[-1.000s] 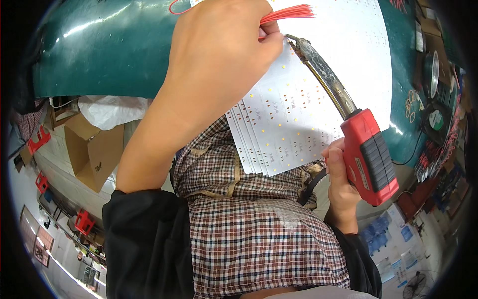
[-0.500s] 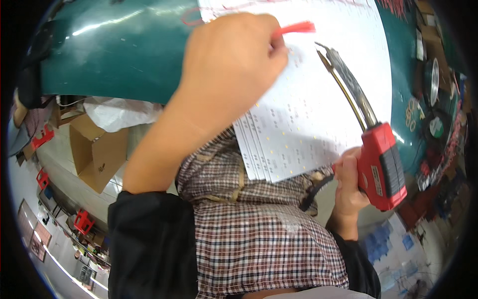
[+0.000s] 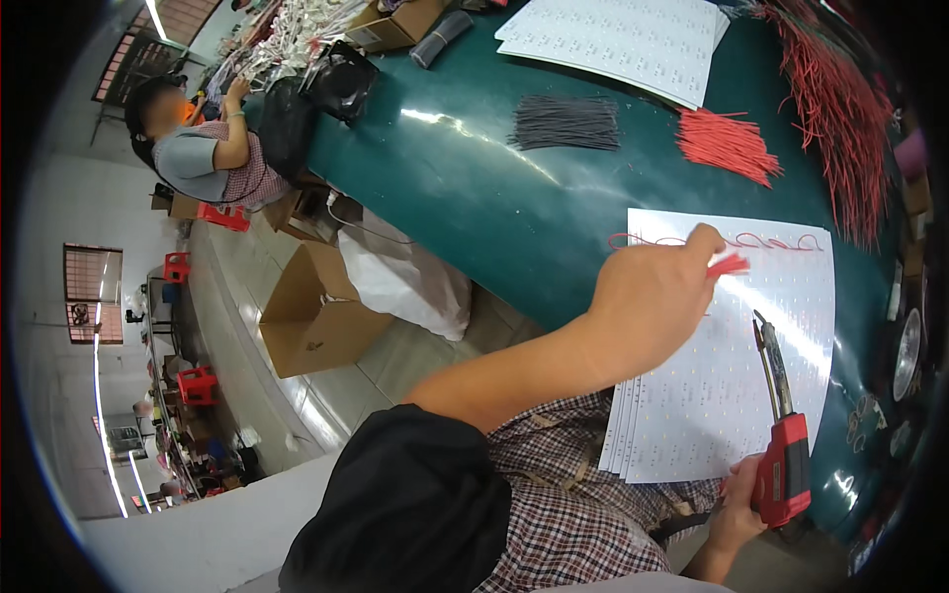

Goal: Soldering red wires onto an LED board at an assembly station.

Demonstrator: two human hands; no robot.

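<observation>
My left hand [image 3: 652, 308] is closed on a short bundle of red wires [image 3: 730, 266], whose ends stick out past the fingers. It is over the upper part of a stack of white circuit board sheets [image 3: 682, 425] dotted with small marks. Looped red wires [image 3: 776, 242] run along the far edge of the top sheet, partly hidden by this hand. My right hand [image 3: 739, 509] grips a red and black soldering gun [image 3: 788, 469] at the near right corner of the stack. The gun's metal tip points away from me, over the sheets, apart from the left hand.
On the green table [image 3: 474, 188] lie black wires [image 3: 565, 123], cut red wires [image 3: 729, 146] and more white sheets [image 3: 618, 40]. Long red wires [image 3: 835, 128] hang at the right. A cardboard box [image 3: 321, 311] and white sack [image 3: 405, 277] stand on the floor. Another person [image 3: 213, 158] sits far left.
The view has swung, so the sheets and both hands appear farther right and lower, and more of the table shows. Both hands keep hold of the red wires and the soldering gun.
</observation>
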